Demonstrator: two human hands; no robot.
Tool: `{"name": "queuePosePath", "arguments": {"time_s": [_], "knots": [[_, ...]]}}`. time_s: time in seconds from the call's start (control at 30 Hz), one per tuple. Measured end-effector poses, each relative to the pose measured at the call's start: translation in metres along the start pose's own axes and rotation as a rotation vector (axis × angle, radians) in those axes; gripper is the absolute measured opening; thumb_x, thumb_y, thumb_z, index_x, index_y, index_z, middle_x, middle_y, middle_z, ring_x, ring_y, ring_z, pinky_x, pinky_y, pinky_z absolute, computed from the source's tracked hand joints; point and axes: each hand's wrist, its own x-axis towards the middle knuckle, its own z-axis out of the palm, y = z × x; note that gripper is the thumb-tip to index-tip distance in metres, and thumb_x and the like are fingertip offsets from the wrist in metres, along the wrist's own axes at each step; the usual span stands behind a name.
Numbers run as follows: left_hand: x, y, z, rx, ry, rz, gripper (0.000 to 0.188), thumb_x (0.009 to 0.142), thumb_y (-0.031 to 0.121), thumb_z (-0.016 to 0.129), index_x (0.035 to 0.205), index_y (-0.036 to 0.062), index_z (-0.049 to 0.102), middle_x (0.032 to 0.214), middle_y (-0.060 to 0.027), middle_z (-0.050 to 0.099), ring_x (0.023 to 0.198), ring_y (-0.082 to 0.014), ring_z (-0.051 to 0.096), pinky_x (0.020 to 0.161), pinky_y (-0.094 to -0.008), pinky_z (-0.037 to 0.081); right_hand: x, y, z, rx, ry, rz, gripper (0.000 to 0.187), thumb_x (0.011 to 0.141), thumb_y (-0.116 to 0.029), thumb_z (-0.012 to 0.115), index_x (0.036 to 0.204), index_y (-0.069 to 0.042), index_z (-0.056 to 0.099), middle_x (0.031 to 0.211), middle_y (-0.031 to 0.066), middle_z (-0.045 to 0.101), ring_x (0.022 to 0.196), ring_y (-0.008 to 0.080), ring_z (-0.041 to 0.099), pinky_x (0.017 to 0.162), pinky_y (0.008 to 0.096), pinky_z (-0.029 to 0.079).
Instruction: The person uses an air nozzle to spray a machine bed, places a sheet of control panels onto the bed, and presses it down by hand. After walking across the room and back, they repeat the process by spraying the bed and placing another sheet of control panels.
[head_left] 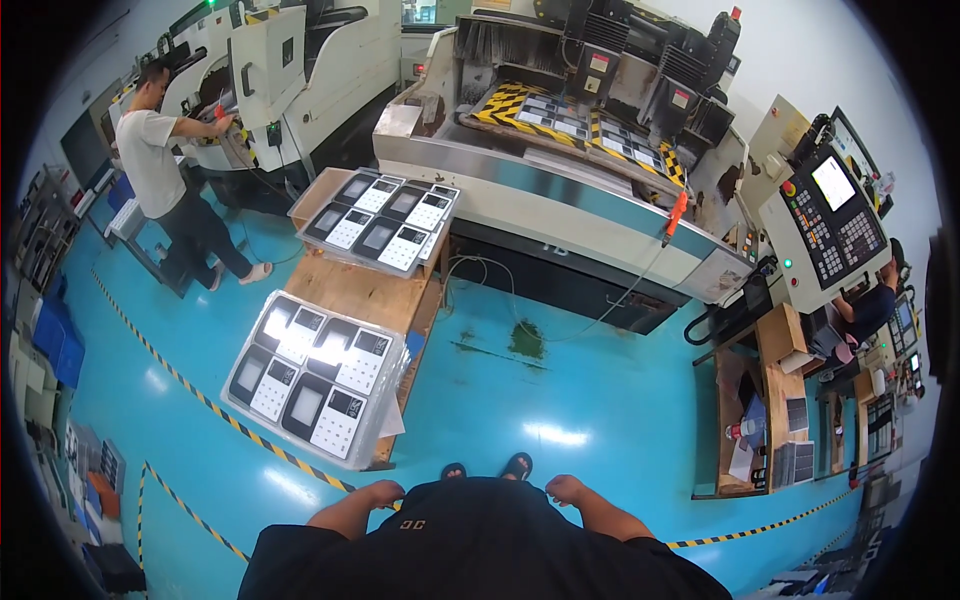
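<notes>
My left hand [383,493] is beside my dark shirt, its fingers loosely curled with nothing seen in them. It is nearest the lower corner of a clear plastic tray [236,408] of black-and-white panels [331,424]. My right hand [566,489] is on the other side of my body, also curled with nothing seen in it, and touches no object. Behind the first tray, a second clear tray [318,238] of similar panels [404,247] lies on the same wooden table [360,288].
Ahead stands a large machine [560,185] with striped panels on its bed and an orange air gun [675,219] at its edge. A control console [835,215] and a wooden shelf [768,400] are at right. A person [160,165] works at another machine, far left.
</notes>
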Motion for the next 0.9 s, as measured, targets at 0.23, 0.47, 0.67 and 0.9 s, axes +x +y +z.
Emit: {"name": "queuePosePath", "arguments": {"time_s": [0.23,0.47,0.67,0.9], "knots": [[0.009,-0.003,-0.002,0.054,0.024,0.089,0.032,0.088,0.031,0.051,0.096,0.0027,0.065,0.080,-0.0163,0.062,0.062,-0.0275,0.063,0.059,-0.0394,0.052,-0.007,0.020,-0.001,0.036,0.014,0.056,0.026,0.083,-0.027,0.060,0.097,-0.006,0.066,0.085,0.0041,0.063,0.072,0.0162,0.062,0.060,0.0330,0.055],[0.025,-0.009,-0.008,0.586,-0.003,0.368,0.027,0.084,0.025,0.050,0.085,0.0014,0.063,0.086,-0.0199,0.062,0.081,-0.0372,0.062,0.069,-0.0472,0.049,-0.014,0.021,0.003,0.058,-0.008,0.104,0.024,0.082,-0.027,0.060,0.094,-0.006,0.065,0.083,0.0035,0.062,0.071,0.0169,0.062,0.060,0.0339,0.055],[0.030,-0.010,-0.011,0.648,-0.042,0.391,0.023,0.081,0.021,0.050,0.084,0.0024,0.063,0.089,-0.0204,0.062,0.085,-0.0387,0.061,0.073,-0.0478,0.049,-0.013,0.019,0.002,0.047,0.012,0.043,0.027,0.086,-0.025,0.055,0.093,0.000,0.066,0.081,0.0115,0.065,0.070,0.0213,0.064,0.057,0.0356,0.056],[0.020,0.000,-0.012,0.769,0.066,0.596,0.016,0.074,0.012,0.056,0.086,0.0036,0.063,0.090,-0.0190,0.062,0.086,-0.0381,0.062,0.072,-0.0474,0.051,-0.015,0.016,-0.002,0.077,0.020,0.060,0.026,0.083,-0.027,0.060,0.098,-0.007,0.066,0.083,0.0035,0.063,0.070,0.0157,0.061,0.059,0.0326,0.054]]}}
